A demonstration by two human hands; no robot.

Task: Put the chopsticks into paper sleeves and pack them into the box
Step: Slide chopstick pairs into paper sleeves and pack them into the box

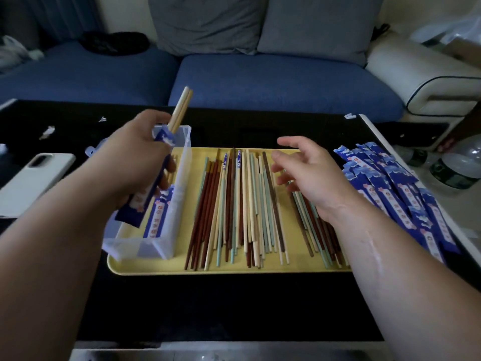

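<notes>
Because the clear box point(182, 175) stands at the left end of the yellow tray point(182, 269), the left hand point(138, 162) grips a sleeved pair point(145, 194) tilted above it, bare tips up, seemingly ready to drop beside the packed pair point(158, 212) inside. The right hand point(312, 173) hovers, fingers spread and empty, over the loose chopsticks point(234, 204) near the tray's right edge. Empty sleeves point(398, 188) are heaped just beyond that edge.
</notes>
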